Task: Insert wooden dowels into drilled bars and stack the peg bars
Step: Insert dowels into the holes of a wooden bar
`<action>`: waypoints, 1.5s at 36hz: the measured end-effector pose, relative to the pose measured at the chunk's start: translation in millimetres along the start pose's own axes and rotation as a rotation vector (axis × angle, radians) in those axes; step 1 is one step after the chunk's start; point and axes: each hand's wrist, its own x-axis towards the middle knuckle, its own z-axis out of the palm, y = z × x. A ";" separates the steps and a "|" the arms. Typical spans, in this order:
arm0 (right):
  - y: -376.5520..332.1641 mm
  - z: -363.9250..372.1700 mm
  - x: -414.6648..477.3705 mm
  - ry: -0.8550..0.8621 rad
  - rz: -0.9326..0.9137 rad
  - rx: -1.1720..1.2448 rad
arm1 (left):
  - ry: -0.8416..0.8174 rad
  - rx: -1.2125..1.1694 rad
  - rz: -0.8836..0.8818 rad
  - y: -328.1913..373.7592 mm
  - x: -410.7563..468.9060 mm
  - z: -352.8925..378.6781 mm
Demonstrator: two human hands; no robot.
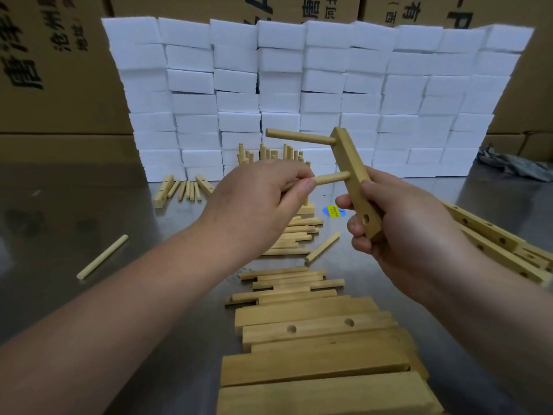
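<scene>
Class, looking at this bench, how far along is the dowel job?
Done: pegged bars stand at the back. In hand: the right hand holds a bar with one dowel in; the left hand pushes a second. Left: one empty hole, plus more drilled bars.

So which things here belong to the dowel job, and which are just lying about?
Job:
- drilled bar in right hand
- dowel pinched by left hand
- loose dowels
- blank bars
- finished peg bars

Lying about:
- white foam blocks
- cardboard boxes
- sticker
- grey rag
</scene>
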 end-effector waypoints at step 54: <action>4.4 -14.6 16.7 0.224 0.005 -0.002 | -0.640 0.268 -0.361 -32.6 -0.1 20.3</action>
